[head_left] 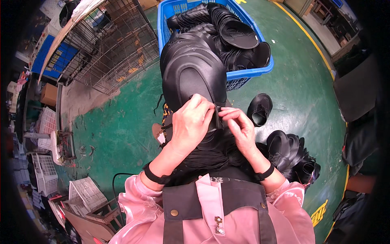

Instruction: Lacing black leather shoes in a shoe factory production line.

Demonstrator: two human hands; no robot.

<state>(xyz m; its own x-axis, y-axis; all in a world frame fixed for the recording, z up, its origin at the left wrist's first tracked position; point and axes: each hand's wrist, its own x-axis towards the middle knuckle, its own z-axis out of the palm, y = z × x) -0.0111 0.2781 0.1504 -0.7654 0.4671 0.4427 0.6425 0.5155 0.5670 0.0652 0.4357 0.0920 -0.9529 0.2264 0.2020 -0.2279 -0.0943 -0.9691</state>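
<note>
A nested stack of black leather shoe uppers (195, 81) lies before me, its top piece showing a stitched oval toe panel. My left hand (191, 122) is closed over the near end of the top shoe upper, fingers bent and pinching its edge. Close beside it, my right hand (239, 127) has its fingertips drawn together at a small dark strip by the same opening. What exactly the right fingertips grip is too small to name. Black laces or straps (207, 156) bunch up below my hands, over my lap.
Beyond the stack stands a blue plastic basket (254, 72) full of black shoe uppers. A single black shoe (260, 109) and a row of black shoes (286, 150) sit on the green floor to the right. At left are a wire cage (109, 49) and white crates (85, 195).
</note>
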